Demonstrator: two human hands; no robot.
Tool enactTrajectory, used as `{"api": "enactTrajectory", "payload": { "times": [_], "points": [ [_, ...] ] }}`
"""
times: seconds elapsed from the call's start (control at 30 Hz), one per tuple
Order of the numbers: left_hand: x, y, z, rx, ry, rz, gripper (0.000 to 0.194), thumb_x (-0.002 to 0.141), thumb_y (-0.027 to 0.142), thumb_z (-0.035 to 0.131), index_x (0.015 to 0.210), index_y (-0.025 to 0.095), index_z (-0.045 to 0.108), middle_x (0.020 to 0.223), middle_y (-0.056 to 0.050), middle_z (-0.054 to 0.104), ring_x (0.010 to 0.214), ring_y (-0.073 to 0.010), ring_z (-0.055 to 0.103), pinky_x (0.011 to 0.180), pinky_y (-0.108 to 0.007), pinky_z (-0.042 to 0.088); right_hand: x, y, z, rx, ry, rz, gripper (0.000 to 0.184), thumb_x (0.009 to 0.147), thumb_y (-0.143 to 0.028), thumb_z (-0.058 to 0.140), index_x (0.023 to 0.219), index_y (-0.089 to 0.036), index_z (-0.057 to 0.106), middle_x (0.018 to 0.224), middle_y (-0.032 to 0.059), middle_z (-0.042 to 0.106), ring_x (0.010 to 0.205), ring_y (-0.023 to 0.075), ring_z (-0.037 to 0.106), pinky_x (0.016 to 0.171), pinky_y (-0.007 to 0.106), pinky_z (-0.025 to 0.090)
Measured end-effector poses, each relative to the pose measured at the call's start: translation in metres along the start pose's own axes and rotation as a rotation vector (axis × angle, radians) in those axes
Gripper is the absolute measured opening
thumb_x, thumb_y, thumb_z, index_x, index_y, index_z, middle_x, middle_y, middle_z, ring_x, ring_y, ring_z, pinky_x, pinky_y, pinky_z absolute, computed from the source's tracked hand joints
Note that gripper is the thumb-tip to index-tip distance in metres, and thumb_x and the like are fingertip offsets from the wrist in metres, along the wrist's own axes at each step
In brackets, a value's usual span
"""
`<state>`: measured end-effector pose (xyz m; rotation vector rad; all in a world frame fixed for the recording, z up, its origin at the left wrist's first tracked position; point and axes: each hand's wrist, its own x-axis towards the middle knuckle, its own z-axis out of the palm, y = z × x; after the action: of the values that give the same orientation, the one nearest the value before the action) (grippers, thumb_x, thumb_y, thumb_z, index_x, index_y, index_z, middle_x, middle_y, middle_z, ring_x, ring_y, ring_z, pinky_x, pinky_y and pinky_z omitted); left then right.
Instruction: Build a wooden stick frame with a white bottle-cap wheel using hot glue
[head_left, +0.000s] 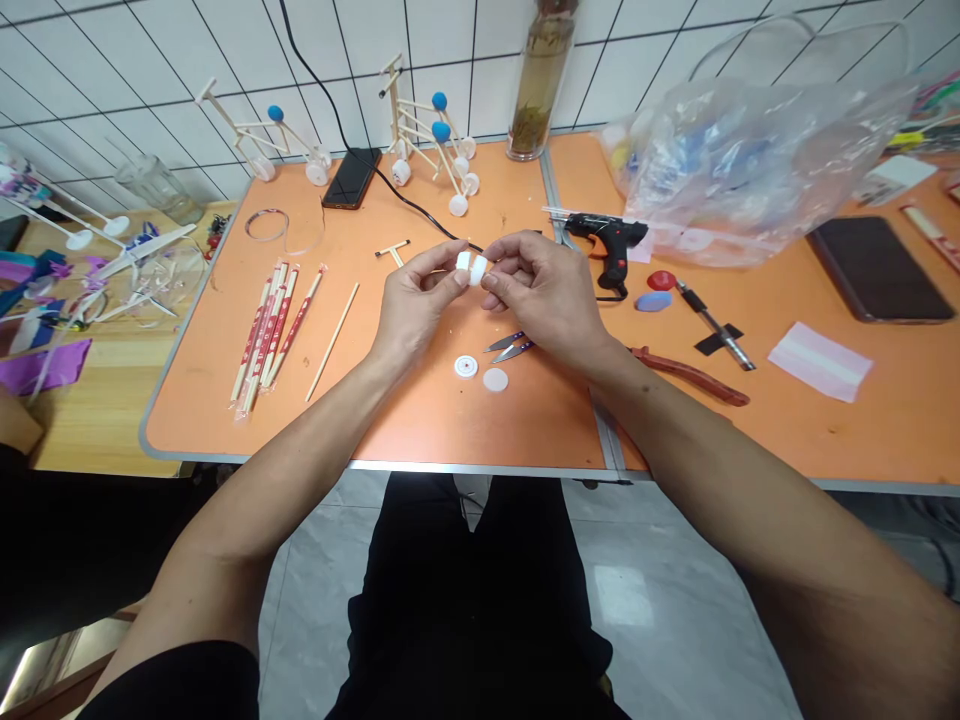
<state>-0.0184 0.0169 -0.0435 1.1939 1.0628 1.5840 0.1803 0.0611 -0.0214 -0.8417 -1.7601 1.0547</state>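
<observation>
Above the middle of the orange table, my left hand (424,295) pinches a small white cap-like piece (464,260) between thumb and fingers. Close against it, my right hand (544,290) has its fingertips closed on another white cap-like piece (478,271). Whether the two pieces are joined I cannot tell. Below the hands lie a white printed disc (466,366), a plain pale disc (495,380) and thread snips (511,346), partly covered by my right hand. Just behind my left hand is a small T-shaped stick piece (393,252).
Wrapped chopsticks (266,335) and a bare stick (332,342) lie left. Behind stand two stick tricycle models (431,140), a phone (352,178) and a tea bottle (541,85). A glue gun (613,242), red-handled pliers (690,376) and plastic bag (750,160) are right.
</observation>
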Motion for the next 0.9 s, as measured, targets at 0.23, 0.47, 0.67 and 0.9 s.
{"api": "enactTrajectory", "payload": {
  "times": [0.23, 0.47, 0.67, 0.9],
  "points": [
    [-0.003, 0.008, 0.008, 0.053, -0.002, 0.022, 0.04, 0.079, 0.048, 0.109, 0.111, 0.031, 0.092, 0.12, -0.004, 0.091, 0.112, -0.0247, 0.086, 0.109, -0.04, 0.068, 0.004, 0.005, -0.003, 0.031, 0.007, -0.055, 0.047, 0.098, -0.075, 0.087, 0.108, -0.03, 0.077, 0.09, 0.0025, 0.078, 0.081, 0.0249, 0.081, 0.08, 0.045, 0.07],
    [-0.005, 0.013, 0.011, 0.014, 0.027, -0.027, 0.041, 0.076, 0.042, 0.111, 0.111, 0.031, 0.091, 0.118, -0.003, 0.092, 0.123, -0.0286, 0.087, 0.116, -0.046, 0.067, 0.0, 0.001, -0.003, -0.118, 0.011, -0.089, 0.035, 0.107, -0.064, 0.077, 0.116, -0.03, 0.079, 0.092, 0.0023, 0.081, 0.083, 0.0262, 0.082, 0.086, 0.047, 0.069],
    [-0.006, 0.017, 0.011, 0.001, 0.046, -0.062, 0.044, 0.079, 0.045, 0.11, 0.112, 0.029, 0.086, 0.118, -0.005, 0.091, 0.121, -0.0277, 0.086, 0.114, -0.044, 0.068, -0.001, 0.001, -0.001, -0.153, 0.03, -0.116, 0.022, 0.107, -0.05, 0.077, 0.112, -0.028, 0.078, 0.096, 0.0038, 0.083, 0.087, 0.0273, 0.084, 0.088, 0.046, 0.068],
    [-0.005, 0.015, 0.01, 0.033, 0.05, -0.034, 0.046, 0.077, 0.042, 0.111, 0.103, 0.028, 0.076, 0.103, -0.001, 0.086, 0.106, -0.0201, 0.084, 0.105, -0.035, 0.066, -0.001, -0.004, -0.005, -0.277, 0.052, -0.122, 0.01, 0.103, -0.026, 0.07, 0.099, -0.026, 0.079, 0.086, 0.0028, 0.083, 0.082, 0.0276, 0.082, 0.089, 0.048, 0.064]
  ]
}}
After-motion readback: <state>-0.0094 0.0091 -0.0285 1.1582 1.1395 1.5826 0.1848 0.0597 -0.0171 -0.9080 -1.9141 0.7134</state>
